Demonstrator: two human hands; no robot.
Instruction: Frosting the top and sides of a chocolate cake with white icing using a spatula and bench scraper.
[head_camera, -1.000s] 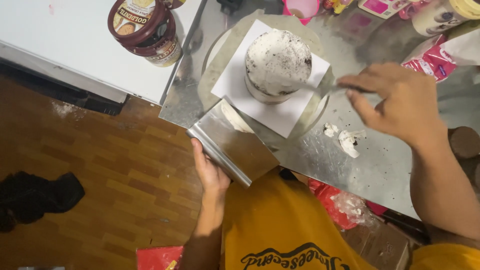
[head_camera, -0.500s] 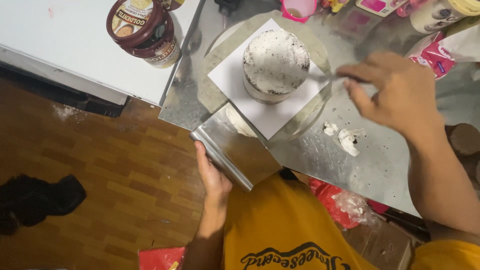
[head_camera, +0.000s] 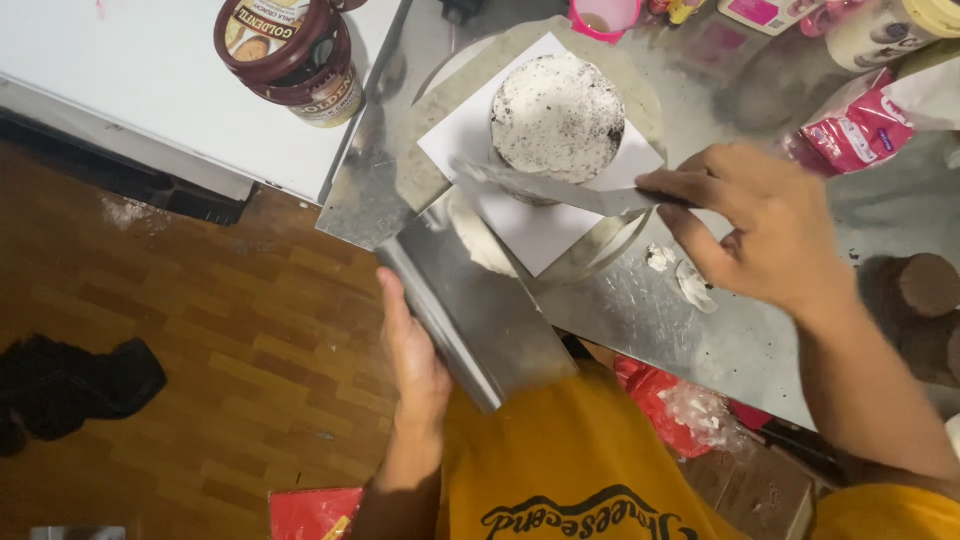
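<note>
A small round cake with white, dark-speckled frosting stands on a white square board, on a round turntable. My right hand grips a long metal spatula whose blade lies across the near side of the cake. My left hand holds a flat steel scraper plate by its left edge, below the turntable. A smear of white cream sits on the plate's far end.
A steel table bears cream blobs near my right hand. A brown-lidded jar stands on the white counter. A pink cup and red packet lie behind. Dark cloth lies on the wooden floor.
My right hand has swung the spatula from the cake's right side to lie across its near side. The view has shifted slightly. My left hand stays on the steel plate.
</note>
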